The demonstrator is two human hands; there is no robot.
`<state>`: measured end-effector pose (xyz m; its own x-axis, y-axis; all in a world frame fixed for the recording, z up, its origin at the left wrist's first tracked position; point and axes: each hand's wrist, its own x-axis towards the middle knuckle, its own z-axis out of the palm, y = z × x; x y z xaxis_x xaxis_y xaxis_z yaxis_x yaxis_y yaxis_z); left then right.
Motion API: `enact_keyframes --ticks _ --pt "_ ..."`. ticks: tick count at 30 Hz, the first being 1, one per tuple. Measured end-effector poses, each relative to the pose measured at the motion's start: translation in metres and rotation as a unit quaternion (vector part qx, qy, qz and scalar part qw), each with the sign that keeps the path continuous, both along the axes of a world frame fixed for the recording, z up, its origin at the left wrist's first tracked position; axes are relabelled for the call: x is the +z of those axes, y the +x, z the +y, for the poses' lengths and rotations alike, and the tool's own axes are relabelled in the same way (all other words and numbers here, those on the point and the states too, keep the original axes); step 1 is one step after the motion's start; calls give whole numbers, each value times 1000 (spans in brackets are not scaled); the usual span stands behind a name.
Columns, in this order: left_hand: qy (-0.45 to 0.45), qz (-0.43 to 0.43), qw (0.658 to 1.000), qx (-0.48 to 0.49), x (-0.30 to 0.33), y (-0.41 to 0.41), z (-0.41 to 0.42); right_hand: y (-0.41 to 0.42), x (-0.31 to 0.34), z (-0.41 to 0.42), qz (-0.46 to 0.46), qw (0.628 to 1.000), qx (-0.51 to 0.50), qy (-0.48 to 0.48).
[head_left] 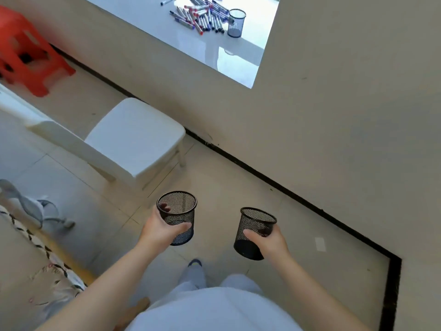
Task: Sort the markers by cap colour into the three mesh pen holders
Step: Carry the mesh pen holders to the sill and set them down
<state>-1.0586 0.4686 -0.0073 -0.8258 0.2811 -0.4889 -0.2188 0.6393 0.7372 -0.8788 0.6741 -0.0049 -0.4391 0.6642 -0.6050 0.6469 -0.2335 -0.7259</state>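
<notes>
My left hand (159,231) grips an empty black mesh pen holder (177,212), held upright above the floor. My right hand (268,240) grips a second empty black mesh holder (256,225), tilted slightly to the left. A third mesh holder (236,23) stands far ahead on a white sill-like surface (214,48). Left of it lies a loose pile of markers (200,16) with red, blue and dark caps. One more marker (167,0) lies apart at the pile's left.
A white chair (136,137) stands ahead on the left of the tiled floor, and a red plastic stool (26,51) sits at the far left. A beige wall (334,115) with a black skirting strip runs below the sill. Patterned fabric (35,259) fills the lower left.
</notes>
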Motion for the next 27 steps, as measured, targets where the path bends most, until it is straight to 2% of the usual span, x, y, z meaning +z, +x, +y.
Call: enact_keyframes --ticks 10,13,21,27 --pt "-3 -1 1000 -23 13 -154 106 -164 8 96 35 999 -20 -11" --pt "-14 11 1000 -10 13 -194 139 -215 7 136 51 998 -2 -23" --pt "-12 6 998 53 17 -290 209 -347 19 225 20 996 78 -33" --pt "10 5 1000 13 19 -374 258 -431 29 267 25 997 70 -14"
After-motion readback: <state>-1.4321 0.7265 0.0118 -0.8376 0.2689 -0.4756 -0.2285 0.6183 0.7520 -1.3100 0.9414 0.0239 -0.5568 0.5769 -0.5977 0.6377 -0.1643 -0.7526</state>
